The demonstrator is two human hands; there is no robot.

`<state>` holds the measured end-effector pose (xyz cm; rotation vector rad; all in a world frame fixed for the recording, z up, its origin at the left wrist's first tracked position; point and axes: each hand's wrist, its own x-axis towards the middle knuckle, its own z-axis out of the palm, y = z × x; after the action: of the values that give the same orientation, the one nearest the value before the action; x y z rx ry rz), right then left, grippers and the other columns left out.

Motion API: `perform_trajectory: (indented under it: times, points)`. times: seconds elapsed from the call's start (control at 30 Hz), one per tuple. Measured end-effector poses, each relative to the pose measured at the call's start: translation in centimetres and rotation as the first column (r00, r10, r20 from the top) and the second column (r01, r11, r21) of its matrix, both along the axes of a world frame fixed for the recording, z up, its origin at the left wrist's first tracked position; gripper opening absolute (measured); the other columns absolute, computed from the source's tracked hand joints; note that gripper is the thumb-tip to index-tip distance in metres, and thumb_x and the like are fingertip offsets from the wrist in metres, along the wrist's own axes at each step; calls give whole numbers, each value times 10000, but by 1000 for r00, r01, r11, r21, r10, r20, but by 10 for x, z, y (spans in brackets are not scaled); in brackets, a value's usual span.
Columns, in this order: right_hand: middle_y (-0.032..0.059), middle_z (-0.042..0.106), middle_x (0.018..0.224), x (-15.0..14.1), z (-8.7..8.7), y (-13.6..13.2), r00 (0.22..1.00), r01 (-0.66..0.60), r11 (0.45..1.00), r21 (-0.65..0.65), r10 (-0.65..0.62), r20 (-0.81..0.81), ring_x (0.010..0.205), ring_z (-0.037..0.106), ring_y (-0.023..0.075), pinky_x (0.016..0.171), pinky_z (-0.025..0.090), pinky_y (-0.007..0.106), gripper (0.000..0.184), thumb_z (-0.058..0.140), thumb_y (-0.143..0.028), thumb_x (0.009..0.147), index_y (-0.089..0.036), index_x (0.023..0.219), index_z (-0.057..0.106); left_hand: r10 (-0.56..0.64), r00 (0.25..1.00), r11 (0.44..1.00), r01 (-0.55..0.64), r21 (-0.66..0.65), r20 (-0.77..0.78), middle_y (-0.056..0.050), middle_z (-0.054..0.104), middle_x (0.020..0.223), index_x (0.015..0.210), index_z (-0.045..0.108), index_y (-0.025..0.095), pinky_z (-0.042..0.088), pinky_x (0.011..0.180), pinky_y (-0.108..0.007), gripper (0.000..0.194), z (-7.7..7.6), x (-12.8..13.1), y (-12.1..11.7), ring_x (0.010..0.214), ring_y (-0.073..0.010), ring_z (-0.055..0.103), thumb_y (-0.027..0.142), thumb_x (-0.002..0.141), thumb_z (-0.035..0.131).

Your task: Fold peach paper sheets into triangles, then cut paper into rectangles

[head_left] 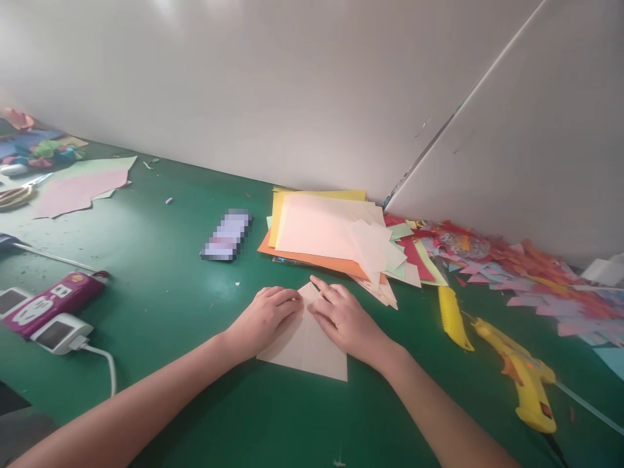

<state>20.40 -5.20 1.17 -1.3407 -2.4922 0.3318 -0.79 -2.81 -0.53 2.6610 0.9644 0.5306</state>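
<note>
A pale cream sheet of paper (305, 354) lies on the green table in front of me, its two upper sides slanting up to a point. A crease runs down its middle. My left hand (270, 316) rests on the upper left edge, its fingers curled and closed on the paper near the tip. On the other side, my right hand (347, 318) holds the upper right edge, with the thumb side and bent fingers pressed to the sheet and one finger reaching up to the tip. Both hands nearly meet there.
Behind the hands lies a stack of coloured paper (322, 227) with loose pieces. A phone (227, 235) is left of it. At right are a yellow cutter (453, 318), a yellow glue gun (521, 374) and paper scraps (517, 273). A purple power strip (56, 304) and scissors (19, 197) lie left.
</note>
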Motion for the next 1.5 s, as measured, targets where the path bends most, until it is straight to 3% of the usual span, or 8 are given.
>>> perform_trajectory:
  times: [0.23,0.47,0.87,1.37,1.5]
  points:
    - [119,504,1222,-3,-10,-6,998,58,994,88,-55,-39,1065,502,241,873,475,437,214,414,-201,907,-217,999,606,47,996,997,-43,59,-79,-36,584,1252,832,579,163,447,714,-365,233,4,16,6,806,-188,553,191,942,375]
    - [110,521,1282,-7,-14,-10,998,55,988,147,-52,-28,1142,467,263,925,456,458,211,420,-232,921,-200,960,625,41,999,998,-40,43,-25,-71,557,1283,911,588,173,457,777,-370,213,2,17,6,907,-199,569,183,939,378]
    - [99,535,1287,-6,-16,-9,993,41,990,134,-26,-116,1154,474,245,925,475,457,207,433,-237,923,-205,993,626,36,999,999,-36,26,-27,-60,557,1285,917,587,172,457,772,-370,220,3,17,7,893,-198,556,175,938,368]
    - [128,516,1299,-6,-17,-8,1000,-22,985,170,23,-6,1150,466,257,919,474,451,247,404,-158,901,-177,1052,599,53,996,998,-49,49,-77,-33,491,1363,1048,574,198,448,777,-379,244,0,18,6,918,-206,530,230,961,349]
    - [136,520,1290,-7,-16,-8,1000,-28,983,184,25,20,1146,460,264,912,472,458,266,389,-153,904,-169,1073,595,50,993,998,-47,37,-109,-31,506,1351,927,578,175,444,773,-380,246,1,19,6,903,-207,522,230,958,341]
